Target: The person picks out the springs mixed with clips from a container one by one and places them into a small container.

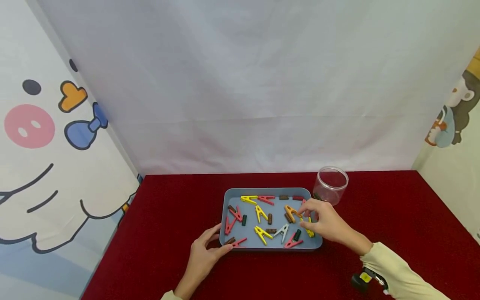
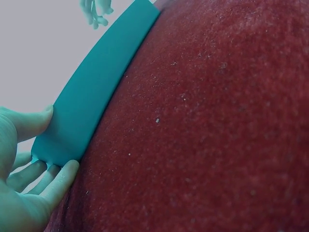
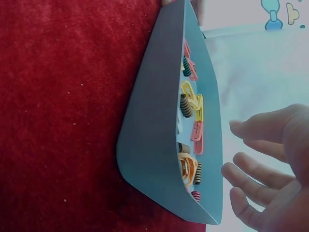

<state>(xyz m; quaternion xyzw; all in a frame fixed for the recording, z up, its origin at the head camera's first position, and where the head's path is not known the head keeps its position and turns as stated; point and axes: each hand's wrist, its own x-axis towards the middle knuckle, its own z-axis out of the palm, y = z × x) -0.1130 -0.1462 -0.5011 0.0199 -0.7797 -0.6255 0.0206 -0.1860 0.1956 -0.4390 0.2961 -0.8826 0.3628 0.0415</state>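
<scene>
A blue-grey rectangular tray (image 1: pixel 270 249) on the red cloth holds red, yellow, white and orange plastic clips among several coil springs. My left hand (image 1: pixel 202 256) grips its near left corner; in the left wrist view the thumb (image 2: pixel 36 122) rests at the wall's upper edge, fingers around the end. Over the tray's right part hovers my right hand (image 1: pixel 325 221), thumb and fingers apart with nothing between them in the right wrist view. Closest to its fingertips are an orange clip (image 1: pixel 290 213) and a yellow clip (image 1: pixel 310 232), partly hidden by the hand.
Behind the tray's right corner stands a clear round jar (image 1: pixel 332 183) with something dark low inside. A pale curtain (image 1: pixel 262 104) hangs along the table's back edge. Printed cartoon panels flank both sides. A dark device is strapped at the right wrist.
</scene>
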